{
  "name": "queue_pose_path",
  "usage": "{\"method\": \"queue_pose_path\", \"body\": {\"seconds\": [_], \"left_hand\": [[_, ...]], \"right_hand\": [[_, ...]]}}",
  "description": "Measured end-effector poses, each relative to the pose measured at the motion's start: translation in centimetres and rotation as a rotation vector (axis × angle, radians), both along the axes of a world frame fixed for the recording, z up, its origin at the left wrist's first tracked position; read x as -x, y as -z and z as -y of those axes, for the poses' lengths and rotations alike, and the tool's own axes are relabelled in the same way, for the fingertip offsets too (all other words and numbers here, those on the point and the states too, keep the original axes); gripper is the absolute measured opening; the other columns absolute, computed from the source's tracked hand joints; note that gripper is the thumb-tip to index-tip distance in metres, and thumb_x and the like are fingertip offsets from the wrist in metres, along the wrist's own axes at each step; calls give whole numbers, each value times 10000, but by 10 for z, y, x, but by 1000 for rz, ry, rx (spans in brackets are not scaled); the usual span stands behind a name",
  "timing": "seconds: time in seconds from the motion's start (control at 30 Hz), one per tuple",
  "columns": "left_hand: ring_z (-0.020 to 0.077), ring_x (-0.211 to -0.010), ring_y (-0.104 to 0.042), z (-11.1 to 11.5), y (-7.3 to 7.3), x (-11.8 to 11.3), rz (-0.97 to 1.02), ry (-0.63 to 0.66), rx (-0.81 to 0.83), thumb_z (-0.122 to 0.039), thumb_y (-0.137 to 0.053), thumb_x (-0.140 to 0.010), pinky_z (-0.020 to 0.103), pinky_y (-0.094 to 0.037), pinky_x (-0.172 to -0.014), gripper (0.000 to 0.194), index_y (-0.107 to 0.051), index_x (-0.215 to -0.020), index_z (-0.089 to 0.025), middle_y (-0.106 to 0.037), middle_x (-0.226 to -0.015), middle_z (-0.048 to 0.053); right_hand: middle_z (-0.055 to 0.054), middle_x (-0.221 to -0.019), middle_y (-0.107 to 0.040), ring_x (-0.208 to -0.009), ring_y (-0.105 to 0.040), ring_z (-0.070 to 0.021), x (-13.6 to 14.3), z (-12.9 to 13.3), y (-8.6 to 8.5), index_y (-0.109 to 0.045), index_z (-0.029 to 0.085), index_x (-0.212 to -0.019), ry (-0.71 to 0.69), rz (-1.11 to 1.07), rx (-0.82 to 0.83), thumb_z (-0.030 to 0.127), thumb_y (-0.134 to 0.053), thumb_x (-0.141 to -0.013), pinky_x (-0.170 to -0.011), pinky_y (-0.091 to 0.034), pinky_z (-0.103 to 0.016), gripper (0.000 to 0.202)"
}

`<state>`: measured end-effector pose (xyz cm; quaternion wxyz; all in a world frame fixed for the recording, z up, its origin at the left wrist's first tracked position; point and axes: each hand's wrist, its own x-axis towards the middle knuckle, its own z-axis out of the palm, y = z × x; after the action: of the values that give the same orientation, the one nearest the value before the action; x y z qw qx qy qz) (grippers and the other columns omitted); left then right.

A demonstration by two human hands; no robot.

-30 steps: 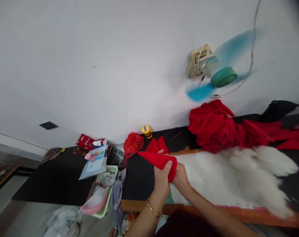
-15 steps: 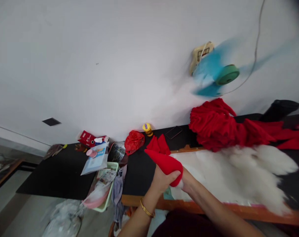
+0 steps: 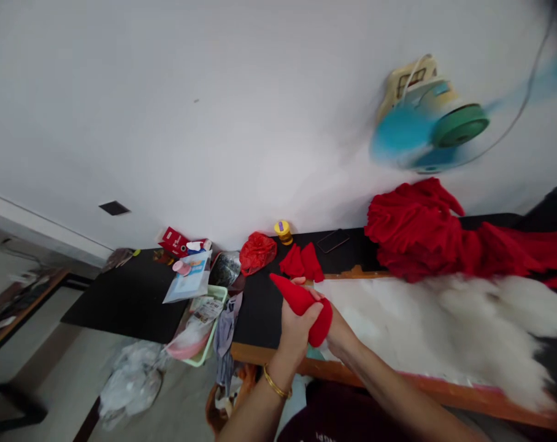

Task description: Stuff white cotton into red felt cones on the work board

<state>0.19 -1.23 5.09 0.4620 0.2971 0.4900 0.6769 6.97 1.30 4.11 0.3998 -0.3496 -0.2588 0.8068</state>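
Observation:
A red cone-shaped piece is held between both hands above the table's front edge, its pointed tip toward the upper left. My left hand, with a gold bangle at the wrist, is closed round its near side, the thumb lying across it. My right hand grips it from the right and behind, most of its fingers hidden by the red cloth. Just beyond the tip lie small red cloth pieces on the black tabletop.
Right: white paper, white fluffy stuffing, a red fabric heap and a blue fan on the wall. Behind: a phone, yellow-lidded jar and red bag. Left: a green basket.
The view has shifted, so most of the scene sits further right or higher. Fingers of my right hand now show along the red piece's far side, and the white bit at its lower end is hidden.

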Motion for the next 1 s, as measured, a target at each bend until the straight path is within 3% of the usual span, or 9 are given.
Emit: {"method": "queue_pose_path", "body": {"seconds": [0.07, 0.17, 0.27, 0.4, 0.53, 0.67, 0.83, 1.0], "left_hand": [[221, -906, -675, 1, 3, 1, 54, -41, 8, -261, -791, -696, 373, -518, -878, 497, -537, -1121, -216, -655, -850, 11], [197, -833, -680, 1, 5, 9, 197, -160, 60, -325, -775, -739, 343, -521, -823, 428, -564, -1091, -203, -659, -834, 11], [172, -803, -678, 0, 5, 21, 315, -228, 58, -365, -760, -766, 323, -514, -816, 392, -577, -1072, -202, -667, -859, 12], [173, -806, -677, 0, 7, 23, 319, -204, 21, -394, -741, -785, 326, -512, -827, 382, -577, -1076, -209, -673, -886, 18], [188, -756, -659, 0, 12, 7, 240, -166, 81, -407, -775, -733, 340, -522, -798, 440, -592, -1078, -206, -667, -835, 26], [218, -785, -661, -3, 6, -7, 254, -88, 67, -450, -776, -713, 364, -524, -812, 399, -612, -981, -203, -649, -800, 37], [238, -882, -672, -6, -5, -9, 270, -94, 22, -550, -678, -797, 384, -514, -887, 364, -614, -910, -209, -659, -840, 54], [226, -884, -695, -4, 10, -8, 276, -150, 92, -355, -824, -684, 350, -528, -883, 386, -659, -989, -186, -722, -941, 66]], "right_hand": [[2, -793, -743, -817, -668, -212, -1, 1, 1, -685, 202, -863, -33, -25, 31, 413, -830, -636, -771, -533, -303, 342], [-26, -881, -762, -845, -686, -210, -10, -1, 5, -695, 195, -982, -208, -91, 55, 418, -806, -698, -755, -525, -288, 377], [-50, -1034, -762, -912, -702, -217, -20, -2, 11, -675, 219, -1140, -302, -139, 40, 327, -841, -659, -764, -533, -281, 520], [-62, -975, -779, -870, -720, -231, -18, 1, 15, -715, 189, -1061, -230, -106, 5, 304, -848, -639, -762, -552, -298, 458], [-55, -866, -791, -831, -724, -265, -9, 4, 16, -741, 195, -922, -136, -84, 66, 353, -844, -615, -764, -574, -358, 360], [-59, -1029, -780, -927, -715, -278, -11, 7, 20, -742, 245, -983, -5, -135, 60, 423, -784, -666, -827, -575, -386, 366], [-70, -1027, -775, -938, -711, -297, -18, 5, 14, -744, 229, -1047, -37, -159, 29, 366, -822, -637, -841, -572, -411, 440], [-53, -994, -769, -1020, -678, -280, -16, -2, 8, -750, 232, -1008, -8, -3, -179, 425, -743, -759, -915, -541, -413, 315]]}}
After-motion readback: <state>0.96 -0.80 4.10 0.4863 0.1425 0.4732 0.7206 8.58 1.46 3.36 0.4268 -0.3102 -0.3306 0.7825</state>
